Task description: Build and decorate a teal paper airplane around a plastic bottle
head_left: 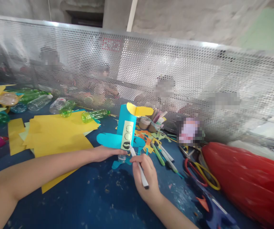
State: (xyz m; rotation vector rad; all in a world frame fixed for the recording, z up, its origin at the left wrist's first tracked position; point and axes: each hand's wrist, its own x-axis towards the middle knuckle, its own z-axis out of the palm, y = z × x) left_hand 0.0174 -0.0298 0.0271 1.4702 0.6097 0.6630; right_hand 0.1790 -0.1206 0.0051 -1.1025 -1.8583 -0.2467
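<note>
A toy plane [126, 122] of blue paper stands nose up on the table, with blue wings, a yellow propeller and a clear bottle neck at its lower end. Down its side runs a pale green strip [128, 125] with three black outlines, the lowest partly filled in. My left hand [107, 153] is closed around the plane's lower part, some fingers hidden behind it. In my right hand [146, 173] a white marker [140, 170] is pinched, its tip against or very near the lowest outline. Blue tail pieces [118, 164] show below.
Yellow paper sheets [58, 133] lie left, with plastic bottles [40, 101] behind. To the right are markers [159, 154], paper scraps, scissors [195, 171], a blue tool [219, 213] and a red bag [247, 178]. A perforated metal screen [79, 60] borders the back; people sit beyond it.
</note>
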